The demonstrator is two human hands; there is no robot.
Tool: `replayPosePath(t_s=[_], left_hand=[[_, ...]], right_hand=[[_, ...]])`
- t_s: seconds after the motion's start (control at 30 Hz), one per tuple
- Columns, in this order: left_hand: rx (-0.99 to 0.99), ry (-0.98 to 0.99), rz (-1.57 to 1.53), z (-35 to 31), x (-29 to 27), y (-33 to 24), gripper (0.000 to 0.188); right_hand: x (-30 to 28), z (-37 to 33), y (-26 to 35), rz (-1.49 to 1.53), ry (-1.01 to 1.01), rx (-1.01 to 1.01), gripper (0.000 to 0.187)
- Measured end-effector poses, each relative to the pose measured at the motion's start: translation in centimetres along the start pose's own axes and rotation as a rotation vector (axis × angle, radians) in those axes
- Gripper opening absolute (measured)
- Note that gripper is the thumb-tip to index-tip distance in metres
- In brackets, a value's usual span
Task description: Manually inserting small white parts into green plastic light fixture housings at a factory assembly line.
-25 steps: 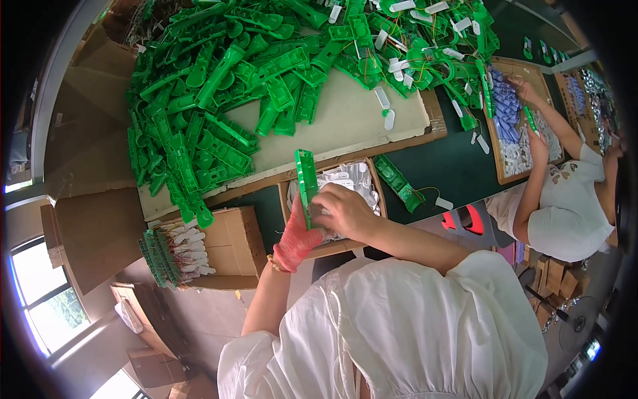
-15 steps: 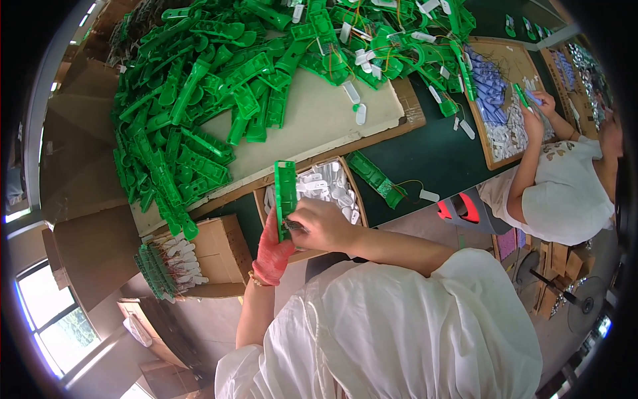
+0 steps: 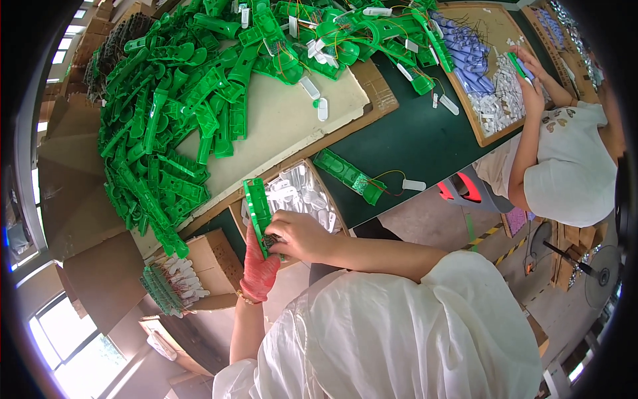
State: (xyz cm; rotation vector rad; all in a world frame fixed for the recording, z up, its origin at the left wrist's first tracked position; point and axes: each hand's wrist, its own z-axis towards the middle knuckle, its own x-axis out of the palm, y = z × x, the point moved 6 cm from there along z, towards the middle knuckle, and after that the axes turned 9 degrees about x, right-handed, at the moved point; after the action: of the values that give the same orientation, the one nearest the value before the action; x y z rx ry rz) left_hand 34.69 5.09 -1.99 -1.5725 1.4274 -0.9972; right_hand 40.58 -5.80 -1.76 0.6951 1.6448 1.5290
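Observation:
In my left hand (image 3: 259,272), which wears a red glove, a long green plastic housing (image 3: 256,203) stands with its hollow side showing. My bare right hand (image 3: 304,237) presses bent fingers into the lower end of this housing. Under those fingertips is a small dark speckled piece that looks like a circuit board (image 3: 272,240), mostly covered. Just behind both hands sits a cardboard box (image 3: 340,211) of white plastic parts (image 3: 302,186). To its right lies another green housing (image 3: 347,174), with wires running to a white piece (image 3: 414,185).
A large heap of green housings (image 3: 159,113) covers the far left of a cardboard sheet (image 3: 279,136). At lower left stands a carton (image 3: 222,263) with wired boards and white pieces. On the right, a co-worker (image 3: 565,159) handles a green part beside a tray (image 3: 488,141) of purple and white parts.
My view has shifted, so the table things sit further left. My right hand's fingers are now lower over the housing, pressing the dark piece into it. The left hand keeps its hold.

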Motion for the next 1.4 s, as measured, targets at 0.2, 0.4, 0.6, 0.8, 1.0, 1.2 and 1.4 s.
replayPosePath(t_s=[0.2, 0.4, 0.6, 0.8, 1.0, 1.2, 1.4], left_hand=[[0.051, -0.079, -0.196, 0.9, 1.2, 0.2, 0.079], [0.154, -0.185, -0.307, 0.9, -1.0, -2.0, 0.073], [0.201, -0.343, -0.349, -2.5, -8.6, -0.6, 0.059], [0.172, -0.575, -0.244, -10.6, -19.7, 1.3, 0.043], [0.031, -0.695, -0.191, -16.6, -27.3, 7.8, 0.042], [-0.019, -0.752, -0.116, -15.5, -29.6, 11.6, 0.065], [0.193, -0.743, 0.204, -13.0, -30.7, 7.7, 0.060]], right_hand=[[-1.8, 0.2, 0.4, 0.013, -0.153, -0.157, 0.024], [-1.6, -1.1, 1.6, 0.102, -0.141, -0.139, 0.021], [-0.4, 0.0, -2.0, 0.020, 0.080, 0.154, 0.016], [-4.7, -0.6, -1.6, -0.186, -0.129, 0.115, 0.013], [-10.9, -2.4, -5.1, -0.751, -0.360, 0.116, 0.031], [-11.5, -2.9, -8.8, -0.924, -0.311, 0.335, 0.053], [-11.5, -2.7, -10.6, -0.857, -0.316, 0.638, 0.036]])
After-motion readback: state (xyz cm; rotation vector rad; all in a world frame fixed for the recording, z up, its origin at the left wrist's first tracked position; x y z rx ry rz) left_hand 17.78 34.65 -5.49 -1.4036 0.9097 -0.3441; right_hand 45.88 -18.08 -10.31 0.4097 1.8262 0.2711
